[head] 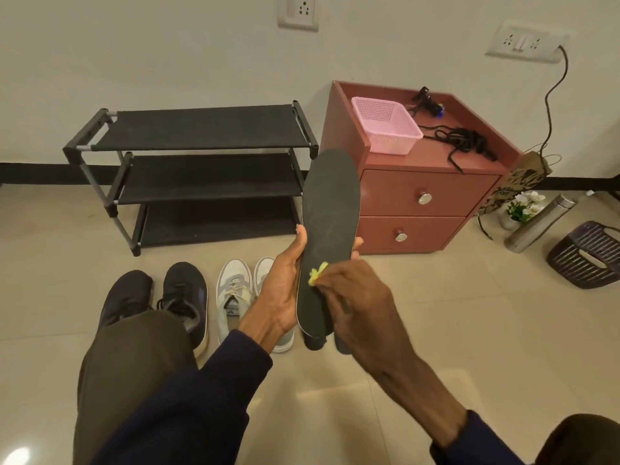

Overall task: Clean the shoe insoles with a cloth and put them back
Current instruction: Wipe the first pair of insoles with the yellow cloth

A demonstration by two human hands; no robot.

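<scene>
Soft, even indoor light, with a glare spot on the glossy beige tiled floor (469, 313) at lower left. Wide-angle bending toward the edges; right hand (355, 297) slightly motion-blurred.

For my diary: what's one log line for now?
left hand holds insole | right hand presses cloth on it | shoes on floor

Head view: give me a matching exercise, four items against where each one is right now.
Items:
1. insole
2. yellow cloth
3. pink basket
4. steel flask

Places:
a. on top of the two-drawer cabinet
b. pinched in the right hand, against the insole
c. on the floor, right of the cabinet
d. gripped by its edges in the left hand

Pairs: 1-d, 2-b, 3-a, 4-c
</scene>
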